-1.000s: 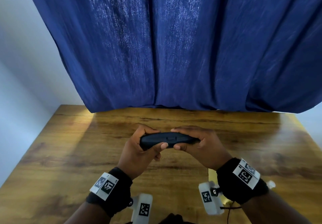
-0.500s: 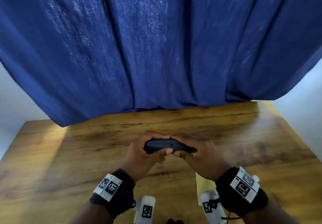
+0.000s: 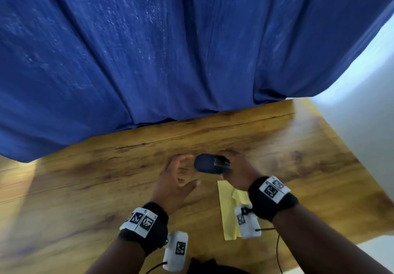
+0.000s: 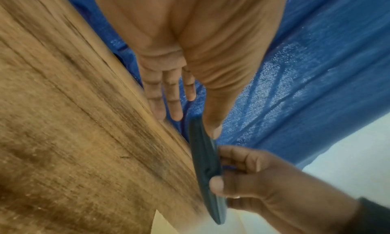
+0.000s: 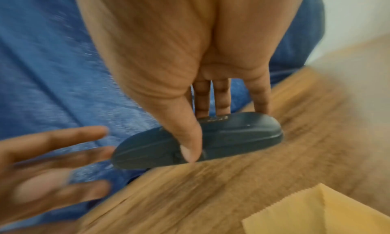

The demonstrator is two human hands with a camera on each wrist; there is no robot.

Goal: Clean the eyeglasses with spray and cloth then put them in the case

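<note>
The right hand (image 3: 236, 172) grips the closed dark case (image 3: 211, 163), thumb in front and fingers behind, above the table (image 3: 85, 188) near its far edge. The left hand (image 3: 174, 184) is open just beside it. A yellow cloth (image 3: 227, 214) lies near the right edge. The case's small emblem is too blurred to read.

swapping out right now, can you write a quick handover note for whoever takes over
Right hand grips the closed dark case above the wooden table.
Left hand is open beside the case, holding nothing.
Yellow cloth lies on the table under the right wrist.
Glasses and spray are not in view; the glasses may already be inside.
Left: likely just set the case down.
</note>
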